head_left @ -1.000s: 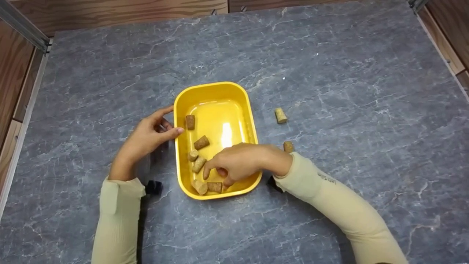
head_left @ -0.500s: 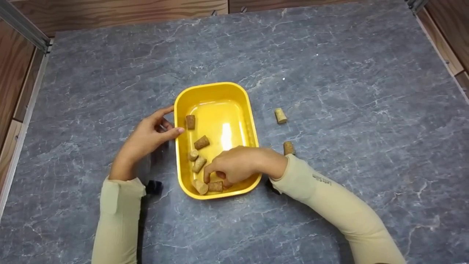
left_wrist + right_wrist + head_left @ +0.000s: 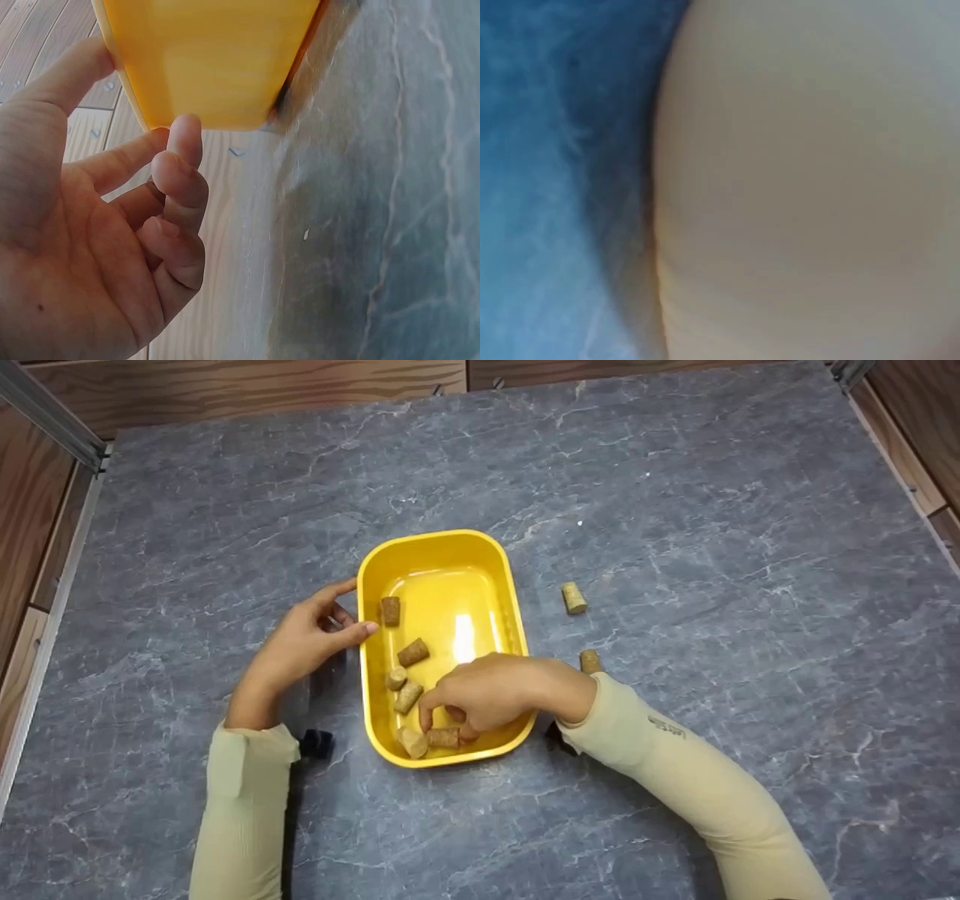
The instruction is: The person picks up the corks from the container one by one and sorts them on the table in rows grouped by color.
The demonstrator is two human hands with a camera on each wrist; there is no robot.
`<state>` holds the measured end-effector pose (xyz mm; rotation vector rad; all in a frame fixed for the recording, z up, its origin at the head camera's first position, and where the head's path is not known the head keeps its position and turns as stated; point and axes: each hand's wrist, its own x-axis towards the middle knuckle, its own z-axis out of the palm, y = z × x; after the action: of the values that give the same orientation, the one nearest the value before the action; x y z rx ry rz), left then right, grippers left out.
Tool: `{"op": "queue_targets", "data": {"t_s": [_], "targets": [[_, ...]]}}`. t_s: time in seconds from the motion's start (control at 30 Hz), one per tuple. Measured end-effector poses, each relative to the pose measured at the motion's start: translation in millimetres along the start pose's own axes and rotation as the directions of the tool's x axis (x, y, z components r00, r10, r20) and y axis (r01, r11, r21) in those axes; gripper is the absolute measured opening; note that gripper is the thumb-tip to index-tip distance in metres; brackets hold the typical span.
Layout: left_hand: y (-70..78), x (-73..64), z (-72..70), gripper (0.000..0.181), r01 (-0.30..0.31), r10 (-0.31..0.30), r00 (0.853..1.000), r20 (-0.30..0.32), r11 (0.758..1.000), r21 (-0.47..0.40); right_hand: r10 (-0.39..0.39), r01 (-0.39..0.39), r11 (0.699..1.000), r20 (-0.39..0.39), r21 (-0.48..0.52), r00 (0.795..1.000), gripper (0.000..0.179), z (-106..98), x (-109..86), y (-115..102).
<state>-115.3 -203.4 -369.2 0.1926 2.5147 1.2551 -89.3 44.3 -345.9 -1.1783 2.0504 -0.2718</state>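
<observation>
- Tray first: I've got the yellow tray mid-table on the grey tabletop, using its middle as my clock centre.
- My left hand has it at 9 o'clock, thumb hooked over the rim and index finger against the outside wall, so I'd call that a light pinch on the edge.
- My right hand is inside around 5 o'clock. Thumb and index finger bracket the brown cork at 6; looks like a proper pinch to me. The right wrist cam is just blur, no help there.
- Rest of the tray: pale cork at 7, touching or nearly touching the pinched one, two small light corks by 8, a dark cork at 9, another dark one at 10.
- Outside on the tabletop: a yellowish cork at 2 o'clock, plus a tan cork at 3, right by my sleeve.
- Progress-wise, I'd say partway: six inside that I can see, two out, and the pinched one isn't clear of the tray. My hand could be hiding more.
</observation>
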Motion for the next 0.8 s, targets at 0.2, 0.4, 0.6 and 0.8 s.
{"op": "queue_targets", "data": {"t_s": [0.2, 0.4, 0.6, 0.8], "targets": [[-0.3, 0.3, 0.1, 0.067, -0.001, 0.001, 1.000, 0.000, 1.000, 0.009, -0.011, 0.012, 1.000, -0.032, 0.009, 0.999, 0.034, -4, -5.1, 1], [0.0, 0.6, 0.0, 0.066, -0.017, 0.017, 1.000, -0.004, 1.000, 0.006, -0.040, 0.044, 0.999, -0.120, 0.025, 0.992, 0.032, -10, -14.4, 2], [-0.1, 0.8, 0.5, 0.066, -0.014, 0.014, 1.000, -0.002, 1.000, 0.004, -0.067, 0.085, 0.994, -0.251, 0.062, 0.966, 0.032, -18, -32.4, 5], [0.0, 0.7, 0.0, 0.068, 0.007, -0.007, 1.000, 0.005, 1.000, 0.015, -0.100, 0.145, 0.985, -0.368, 0.096, 0.924, 0.033, -25, -49.3, 11]]}}
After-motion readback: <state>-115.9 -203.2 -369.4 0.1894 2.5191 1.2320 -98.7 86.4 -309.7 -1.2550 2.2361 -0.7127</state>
